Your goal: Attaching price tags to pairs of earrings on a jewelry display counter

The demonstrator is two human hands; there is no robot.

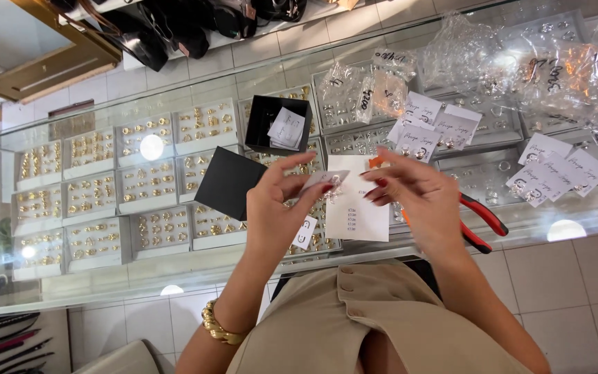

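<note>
My left hand point(275, 208) pinches a small white card point(323, 180) between thumb and fingertips, holding it up over the glass counter point(195, 273). Something silvery hangs at the card's right end, too small for me to make out. My right hand point(420, 197) is beside it, fingertips pressed together near that same end of the card; whether they actually grip anything there I cannot tell.

Below my hands lies a white sheet of paper point(358, 215) with a short column of print, and a second small white card point(306, 232) rests just left of it. A flat black lid point(226, 183) lies tilted on the glass, and behind it stands an open black box point(277, 125) with white cards inside. To the right, more white cards point(427, 125) with handwriting are fanned out loosely, and another bunch point(555, 170) sits further right. Crinkled clear plastic bags point(520, 62) with dark marker writing are piled along the back right.

Pliers point(482, 223) with red and black handles poke out from behind my right wrist, their head hidden. Under the glass, white trays of gold jewellery point(91, 194) fill the left side; the pieces blur together. A gold bracelet point(217, 327) circles my left wrist.
</note>
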